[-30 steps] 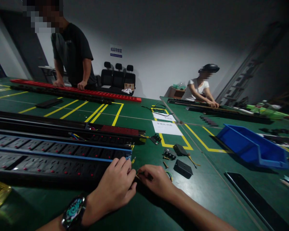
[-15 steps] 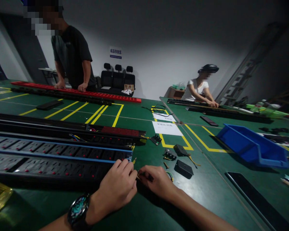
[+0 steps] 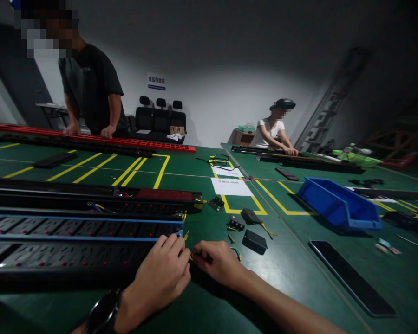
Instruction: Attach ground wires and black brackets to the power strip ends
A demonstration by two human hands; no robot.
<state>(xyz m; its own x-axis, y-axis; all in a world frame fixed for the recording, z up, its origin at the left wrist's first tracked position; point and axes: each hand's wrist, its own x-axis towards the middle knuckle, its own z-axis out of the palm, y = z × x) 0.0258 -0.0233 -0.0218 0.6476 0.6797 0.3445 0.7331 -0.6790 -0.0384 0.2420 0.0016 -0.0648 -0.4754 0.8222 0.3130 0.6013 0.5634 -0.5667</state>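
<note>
Green desk [image 3: 285, 253], near power strip [image 3: 73, 255] lying lengthwise left to right
Left hand [image 3: 162, 269] nearer, at the strip's right end, whether gripping I cannot tell; right hand [image 3: 218, 262] just beside, fingertips pinched on a tiny brassy piece [image 3: 191, 256]

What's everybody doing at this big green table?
The person's left hand curls at the right end of a long black strip of sockets. The right hand curls close beside it; whatever it holds is too small to tell. Small black boxes lie on the table beyond. Across it, one person in a dark shirt has both hands at a long red slotted frame; another, in white, reaches over long black bars.
</note>
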